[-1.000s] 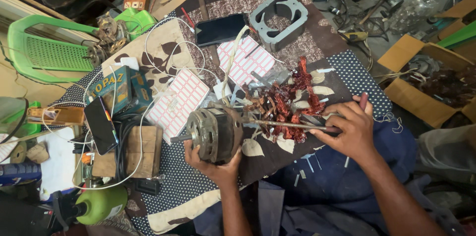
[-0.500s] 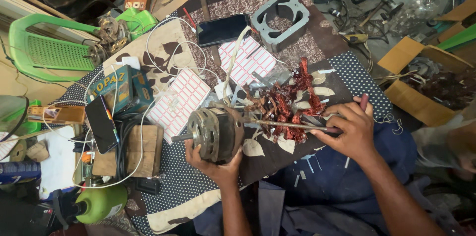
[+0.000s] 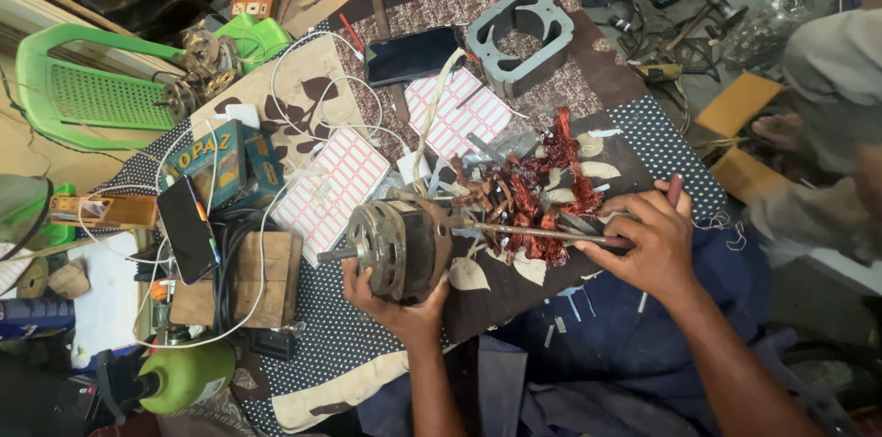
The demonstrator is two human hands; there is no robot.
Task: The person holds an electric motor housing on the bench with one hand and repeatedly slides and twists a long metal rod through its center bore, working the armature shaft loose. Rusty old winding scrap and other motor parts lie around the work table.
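My left hand [image 3: 397, 306] grips a round metal electric motor [image 3: 397, 248] from below, its shaft pointing left. My right hand [image 3: 645, 242] is closed on the red handle of a long screwdriver [image 3: 551, 234] whose metal shank runs left into the motor's open end. A tangle of reddish copper winding wire [image 3: 535, 184] lies on the patterned cloth [image 3: 588, 88] just behind the shank.
A grey square motor housing [image 3: 520, 36], a black phone [image 3: 411, 55], white ruled label sheets [image 3: 331, 189], white cables, a second phone [image 3: 187, 227], a wooden block [image 3: 266, 279], a green plastic chair [image 3: 87, 88], a green bottle [image 3: 184, 376]. Another person sits at right [image 3: 827, 124] beside a cardboard box.
The view has shifted slightly. Both hands keep the same hold on the motor and the screwdriver, with the shank still in the motor's end.
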